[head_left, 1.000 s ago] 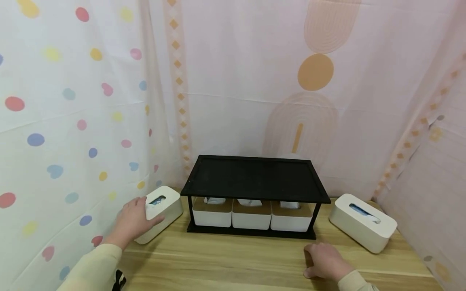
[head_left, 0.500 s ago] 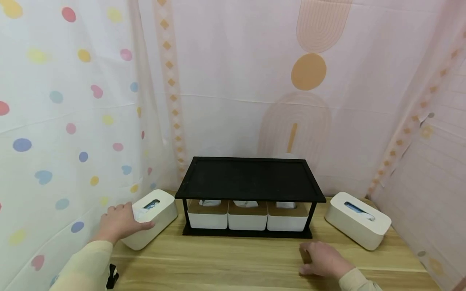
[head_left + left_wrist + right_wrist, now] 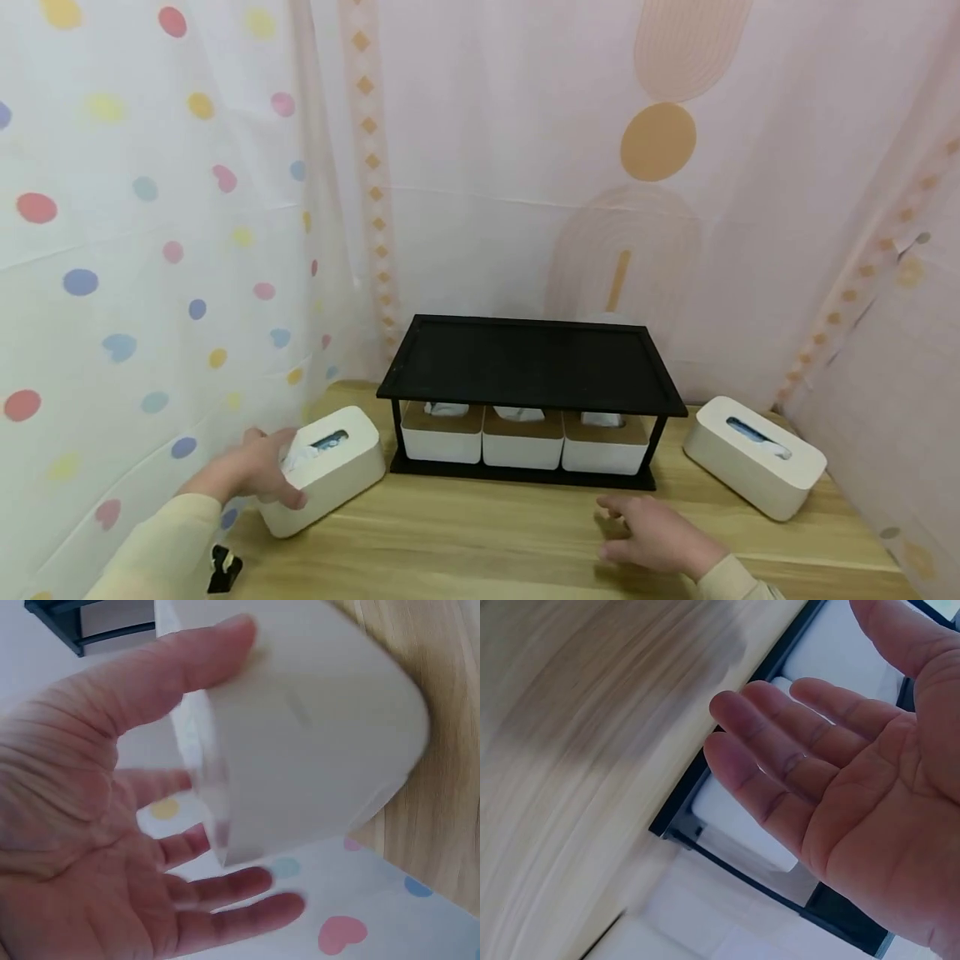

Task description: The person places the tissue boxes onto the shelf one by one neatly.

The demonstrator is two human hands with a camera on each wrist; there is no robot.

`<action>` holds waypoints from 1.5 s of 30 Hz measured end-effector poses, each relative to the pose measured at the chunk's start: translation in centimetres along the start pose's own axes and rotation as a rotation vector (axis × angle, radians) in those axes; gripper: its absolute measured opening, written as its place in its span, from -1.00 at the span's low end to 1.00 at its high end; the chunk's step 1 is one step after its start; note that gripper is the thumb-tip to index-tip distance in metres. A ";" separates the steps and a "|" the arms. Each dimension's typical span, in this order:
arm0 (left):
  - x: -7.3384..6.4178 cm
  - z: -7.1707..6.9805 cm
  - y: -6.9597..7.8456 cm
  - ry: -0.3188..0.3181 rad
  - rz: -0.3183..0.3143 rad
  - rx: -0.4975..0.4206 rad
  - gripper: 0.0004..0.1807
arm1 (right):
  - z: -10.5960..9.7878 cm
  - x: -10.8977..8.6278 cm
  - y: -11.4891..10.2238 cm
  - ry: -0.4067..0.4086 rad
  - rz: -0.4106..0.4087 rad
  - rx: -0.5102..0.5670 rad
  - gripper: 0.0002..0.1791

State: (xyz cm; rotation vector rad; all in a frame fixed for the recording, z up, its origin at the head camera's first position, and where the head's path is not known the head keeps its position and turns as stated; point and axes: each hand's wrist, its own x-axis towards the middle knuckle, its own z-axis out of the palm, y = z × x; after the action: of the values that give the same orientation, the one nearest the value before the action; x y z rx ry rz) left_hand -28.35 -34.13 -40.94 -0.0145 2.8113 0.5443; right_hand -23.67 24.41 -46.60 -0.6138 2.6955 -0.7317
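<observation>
A white tissue box (image 3: 330, 479) with a slot in its top lies on the table to the left. My left hand (image 3: 262, 467) grips its near left end. In the left wrist view the thumb (image 3: 217, 656) presses one side, while two fingers pass behind the box and the others stick out past its edge. My right hand (image 3: 660, 533) holds nothing and hovers low over the table, fingers loosely extended. In front of it is a black shelf stand (image 3: 528, 362), with three white tissue boxes with brown tops (image 3: 522, 442) lined up beneath its top.
Another white slotted tissue box (image 3: 753, 458) stands at the right, angled beside the stand. A small black object (image 3: 223, 571) is by the left sleeve. Polka-dot curtain (image 3: 172, 250) hangs at the left and a pink patterned curtain (image 3: 487, 167) behind.
The left tissue box has slid toward me with my left hand, turning slightly. My right hand has shifted a little left and its fingers have spread. The head view has swayed slightly.
</observation>
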 end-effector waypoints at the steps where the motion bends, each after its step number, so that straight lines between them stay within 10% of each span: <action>1: -0.1 0.0 0.1 -0.030 -0.004 -0.025 0.41 | 0.0 0.0 -0.1 0.001 -0.001 0.001 -0.21; 14: -2.2 1.0 4.3 -0.149 0.176 0.108 0.32 | 0.4 -0.4 -1.4 -0.033 -0.061 0.039 -0.24; 28: -3.2 7.7 12.3 -0.049 0.376 -0.070 0.24 | 0.5 -0.5 -2.8 -0.132 -0.090 0.203 -0.30; 34: -3.4 11.6 15.4 -0.013 0.386 -0.290 0.23 | 0.9 -1.0 -1.5 -0.174 -0.090 0.363 -0.25; 45: -3.1 14.8 15.7 -0.244 0.407 -0.681 0.13 | 0.9 -2.2 1.2 -0.198 -0.031 0.710 -0.13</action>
State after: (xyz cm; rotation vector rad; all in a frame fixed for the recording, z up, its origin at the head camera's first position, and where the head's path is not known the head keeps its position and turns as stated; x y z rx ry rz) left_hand -22.41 -14.23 -47.54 0.4582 2.2657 1.4561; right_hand -21.82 26.01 -47.65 -0.5012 2.0414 -1.4444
